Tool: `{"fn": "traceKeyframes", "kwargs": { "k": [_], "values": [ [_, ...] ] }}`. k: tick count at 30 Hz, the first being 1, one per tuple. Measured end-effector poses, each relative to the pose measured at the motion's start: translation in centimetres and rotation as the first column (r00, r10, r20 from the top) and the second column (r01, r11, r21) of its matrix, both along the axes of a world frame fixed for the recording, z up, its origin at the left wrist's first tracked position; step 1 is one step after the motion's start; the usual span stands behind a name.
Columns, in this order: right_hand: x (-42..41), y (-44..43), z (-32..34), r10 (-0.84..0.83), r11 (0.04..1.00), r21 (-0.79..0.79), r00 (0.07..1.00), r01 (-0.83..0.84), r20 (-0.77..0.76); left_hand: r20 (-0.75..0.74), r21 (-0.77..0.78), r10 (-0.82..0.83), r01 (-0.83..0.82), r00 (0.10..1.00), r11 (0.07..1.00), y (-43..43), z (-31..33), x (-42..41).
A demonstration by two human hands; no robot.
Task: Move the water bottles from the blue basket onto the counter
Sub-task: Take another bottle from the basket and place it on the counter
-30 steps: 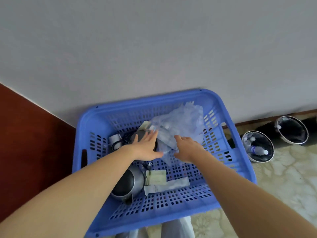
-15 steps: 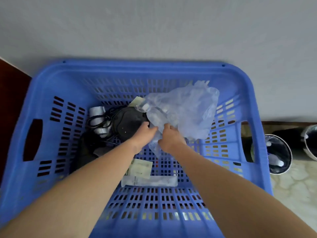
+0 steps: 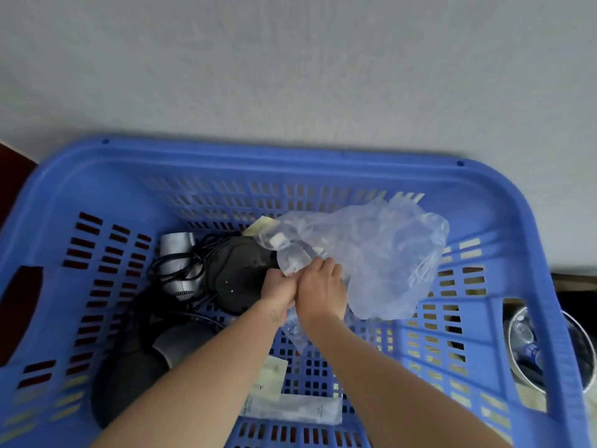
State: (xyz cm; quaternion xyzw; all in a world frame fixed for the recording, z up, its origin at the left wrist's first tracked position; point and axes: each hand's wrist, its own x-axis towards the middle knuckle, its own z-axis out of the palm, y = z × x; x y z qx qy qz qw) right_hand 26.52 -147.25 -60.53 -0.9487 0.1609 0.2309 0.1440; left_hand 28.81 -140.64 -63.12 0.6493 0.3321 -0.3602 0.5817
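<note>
**Two hands on a bottle in the blue basket**

Both hands reach down into the blue basket (image 3: 290, 163). The left hand (image 3: 277, 291) and the right hand (image 3: 321, 289) are side by side and touching. Their fingers are curled around a clear water bottle (image 3: 292, 257). The bottle lies inside a thin, see-through plastic bag (image 3: 387, 253). The bag is crumpled and sits in the middle and right part of the basket. The bottle's white cap (image 3: 277, 240) points toward the far wall of the basket. How many bottles are in the bag is hard to tell.

To the left of the hands lies a black round thing (image 3: 235, 273) with black cords (image 3: 181, 266) looped beside it. A small silver thing (image 3: 176, 244) sits under the cords. A dark and grey thing (image 3: 168, 347) lies nearer, partly under the left arm. A white paper (image 3: 269, 378) and a flat white packet (image 3: 294, 410) rest on the basket floor.

The basket stands against a grey wall (image 3: 290, 59). A shiny round bin (image 3: 549, 350) shows on the right, outside the basket.
</note>
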Motion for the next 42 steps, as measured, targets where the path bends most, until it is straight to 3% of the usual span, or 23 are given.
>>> {"fn": "traceKeyframes", "kwargs": {
  "k": [7, 12, 16, 22, 29, 33, 37, 42],
  "values": [
    [-0.8, 0.8, 0.0, -0.033, 0.998, 0.042, 0.998, 0.035, -0.047, 0.031, -0.011, 0.028, -0.027, 0.999, 1.000, 1.4, 1.8, -0.6],
    [-1.2, 1.0, 2.6, -0.046, 0.973, 0.221, 0.994, 0.068, -0.101, 0.005, -0.023, 0.062, -0.062, 0.998, 0.998, 4.3, 5.6, -0.8],
    [-0.9, 1.5, 6.2, -0.059, 0.931, 0.351, 0.991, 0.098, -0.121, 0.098, -0.020, 0.105, -0.103, 0.990, 0.994, 6.7, 11.5, 0.3],
    [2.0, 4.4, 16.5, -0.036, 0.821, 0.571, 0.999, 0.010, 0.034, 0.338, 0.025, 0.117, -0.133, 0.934, 0.991, 11.3, 23.2, 2.6],
    [4.5, 11.5, 31.2, -0.026, 0.677, 0.720, 0.972, -0.154, 0.233, 0.552, 0.016, 0.166, -0.210, 0.817, 0.978, 19.3, 40.5, 3.2],
    [4.1, 17.4, 39.8, 0.009, 0.578, 0.766, 0.940, -0.283, 0.340, 0.695, -0.059, 0.211, -0.238, 0.687, 0.970, 25.9, 49.2, 1.6],
    [1.8, 24.1, 46.7, 0.027, 0.469, 0.784, 0.894, -0.407, 0.448, 0.798, -0.143, 0.253, -0.237, 0.547, 0.961, 32.4, 56.3, -1.3],
    [-2.2, 32.5, 52.1, 0.049, 0.369, 0.780, 0.849, -0.505, 0.526, 0.870, -0.140, 0.255, -0.285, 0.423, 0.948, 40.4, 62.1, -6.9]
  ]
}}
